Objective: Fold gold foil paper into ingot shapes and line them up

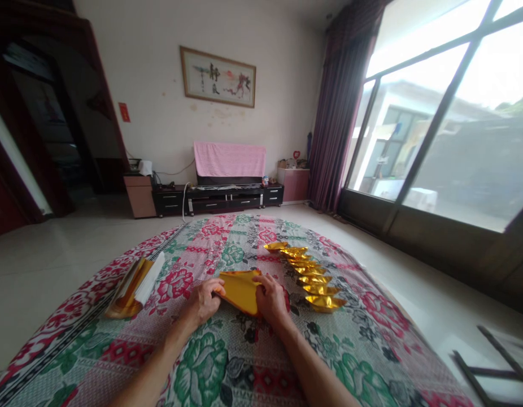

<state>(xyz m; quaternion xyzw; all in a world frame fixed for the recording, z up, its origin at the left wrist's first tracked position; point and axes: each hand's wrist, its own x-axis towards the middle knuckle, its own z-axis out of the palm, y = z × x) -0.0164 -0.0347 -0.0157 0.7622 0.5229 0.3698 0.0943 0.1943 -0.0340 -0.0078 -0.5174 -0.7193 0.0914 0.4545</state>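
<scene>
A yellow-gold sheet of paper (241, 289) is stretched between my two hands, just above the flowered cloth. My left hand (205, 301) pinches its left edge, fingers closed. At the right edge, my right hand (270, 298) has its fingers closed on the same sheet. To the right of my right hand, several shiny gold folded paper boats (325, 303) stand in a slanting row leading away from me. A stack of gold and white paper sheets (136, 287), partly curled, lies on the cloth left of my left hand.
The round table's flowered cloth (201, 362) spreads under everything. A low black cabinet (225, 202) with a pink cloth (230, 160) above it stands by the far wall. Large windows are at the right, with a dark metal frame (494, 373) low in the right corner.
</scene>
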